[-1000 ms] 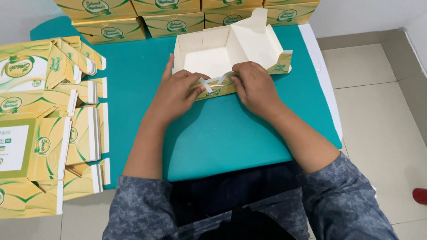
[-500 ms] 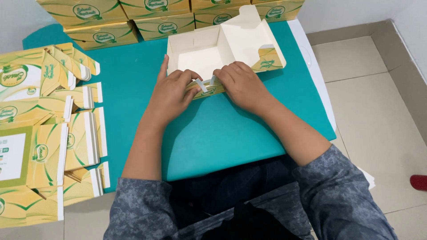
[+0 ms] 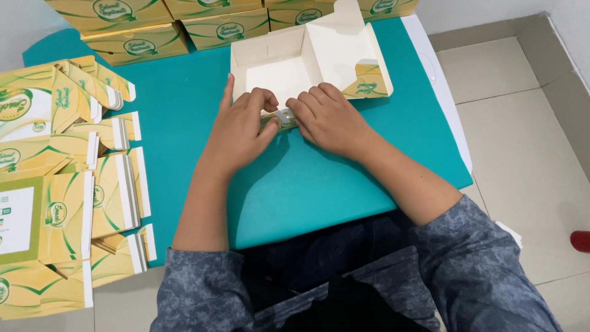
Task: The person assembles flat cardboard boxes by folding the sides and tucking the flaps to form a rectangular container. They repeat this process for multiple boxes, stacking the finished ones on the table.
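Observation:
An unfolded cardboard box [image 3: 289, 67], white inside and yellow-green outside, lies open on the teal table [image 3: 307, 184]. Both hands work its near edge. My left hand [image 3: 243, 126] pinches the front flap [image 3: 279, 118] from the left, fingers curled over it. My right hand [image 3: 329, 117] presses the same flap from the right, fingertips almost meeting the left ones. The flap's small white tab shows between the two hands. The box's right side panel [image 3: 369, 80] stands folded up.
A pile of flat, unfolded yellow-green box blanks [image 3: 61, 184] covers the table's left side. Several assembled boxes [image 3: 153, 31] line the far edge. Grey floor tiles [image 3: 522, 123] lie to the right, with a red object [image 3: 581, 241] at the frame's edge.
The box's right side panel has gone from lying flatter to standing folded up. Both hands stayed on the front flap and drew closer together over it.

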